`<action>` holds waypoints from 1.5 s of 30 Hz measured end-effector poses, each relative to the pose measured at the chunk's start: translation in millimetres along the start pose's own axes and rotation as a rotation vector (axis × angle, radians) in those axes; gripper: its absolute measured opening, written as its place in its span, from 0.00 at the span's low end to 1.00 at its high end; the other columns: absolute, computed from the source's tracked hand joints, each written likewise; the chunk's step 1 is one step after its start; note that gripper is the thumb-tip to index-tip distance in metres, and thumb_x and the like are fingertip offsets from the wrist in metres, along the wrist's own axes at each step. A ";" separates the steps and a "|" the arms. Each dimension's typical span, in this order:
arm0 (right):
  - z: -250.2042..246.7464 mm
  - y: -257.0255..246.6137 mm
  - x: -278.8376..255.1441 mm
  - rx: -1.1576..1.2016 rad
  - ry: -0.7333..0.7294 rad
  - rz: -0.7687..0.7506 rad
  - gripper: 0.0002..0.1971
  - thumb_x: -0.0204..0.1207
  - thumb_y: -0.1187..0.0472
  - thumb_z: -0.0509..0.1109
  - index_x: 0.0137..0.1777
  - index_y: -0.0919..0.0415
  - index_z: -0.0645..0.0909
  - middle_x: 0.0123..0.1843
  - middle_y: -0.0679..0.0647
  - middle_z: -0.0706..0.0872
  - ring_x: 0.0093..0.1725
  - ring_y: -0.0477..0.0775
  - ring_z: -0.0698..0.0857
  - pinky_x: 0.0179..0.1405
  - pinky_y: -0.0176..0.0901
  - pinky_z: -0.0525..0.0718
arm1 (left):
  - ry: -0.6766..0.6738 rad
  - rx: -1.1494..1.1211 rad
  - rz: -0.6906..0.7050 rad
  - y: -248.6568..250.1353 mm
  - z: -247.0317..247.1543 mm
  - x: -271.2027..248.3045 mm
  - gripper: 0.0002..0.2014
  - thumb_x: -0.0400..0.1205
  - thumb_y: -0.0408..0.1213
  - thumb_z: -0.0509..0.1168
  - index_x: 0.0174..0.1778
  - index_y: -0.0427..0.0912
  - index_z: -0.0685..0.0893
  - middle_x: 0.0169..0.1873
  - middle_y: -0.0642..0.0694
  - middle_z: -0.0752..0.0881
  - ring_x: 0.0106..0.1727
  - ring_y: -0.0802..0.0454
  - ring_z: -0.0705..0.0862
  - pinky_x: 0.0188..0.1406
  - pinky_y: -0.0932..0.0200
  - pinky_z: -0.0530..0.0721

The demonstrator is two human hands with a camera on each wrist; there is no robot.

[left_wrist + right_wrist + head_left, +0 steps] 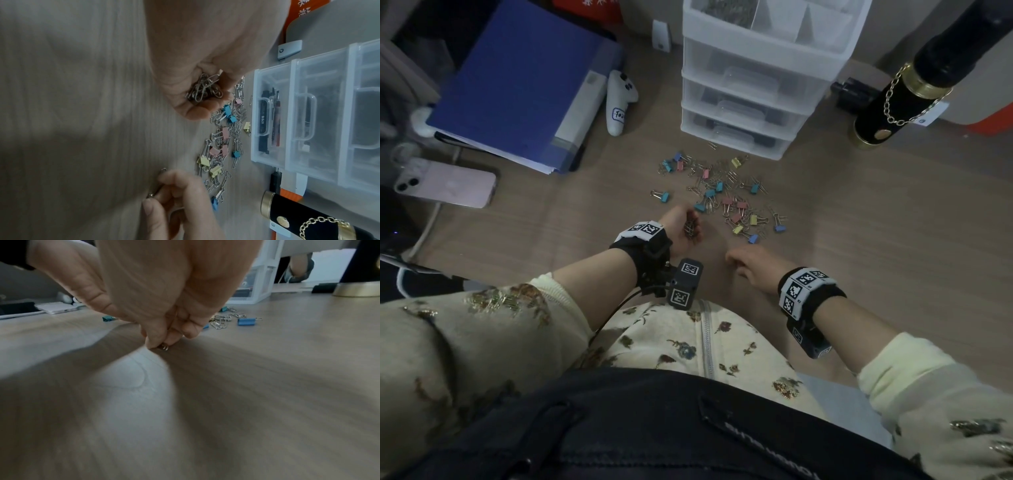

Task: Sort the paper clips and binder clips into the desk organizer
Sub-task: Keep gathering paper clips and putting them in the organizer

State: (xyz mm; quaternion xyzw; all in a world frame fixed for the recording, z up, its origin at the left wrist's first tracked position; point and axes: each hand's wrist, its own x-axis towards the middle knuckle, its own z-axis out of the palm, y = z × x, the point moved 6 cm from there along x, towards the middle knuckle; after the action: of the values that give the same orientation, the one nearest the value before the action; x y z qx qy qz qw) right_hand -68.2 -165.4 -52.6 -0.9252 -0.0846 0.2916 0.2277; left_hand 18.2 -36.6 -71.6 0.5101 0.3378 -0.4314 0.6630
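The left hand (197, 68) cups a bunch of paper clips (203, 88); the right hand (164, 308) pinches one clip (163, 347) – seemingly a paper clip – against the desk (267, 386).

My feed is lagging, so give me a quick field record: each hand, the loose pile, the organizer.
left hand: cupped, holds a bunch of silver paper clips
right hand: fingertips pinch a single paper clip at the desk surface
loose pile: mixed paper clips and coloured binder clips on the desk, in front of the organizer
desk organizer: drawers closed; top tray compartment already holds silver clips
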 end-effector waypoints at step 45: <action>-5.8 -7.8 6.5 -0.266 0.131 0.046 0.01 0.78 0.62 0.66 0.48 0.57 0.79 0.54 0.53 0.81 0.55 0.56 0.79 0.46 0.44 0.71 | -0.002 0.007 0.014 2.5 1.3 -6.2 0.16 0.84 0.34 0.53 0.28 0.42 0.71 0.27 0.48 0.72 0.27 0.54 0.70 0.28 0.63 0.72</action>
State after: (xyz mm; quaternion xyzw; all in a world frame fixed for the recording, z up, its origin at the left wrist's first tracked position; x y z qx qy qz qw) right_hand -59.7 -158.8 -48.0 -0.9659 -0.0860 0.2220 0.1015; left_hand 18.1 -36.1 -64.8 0.5144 0.3321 -0.4285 0.6645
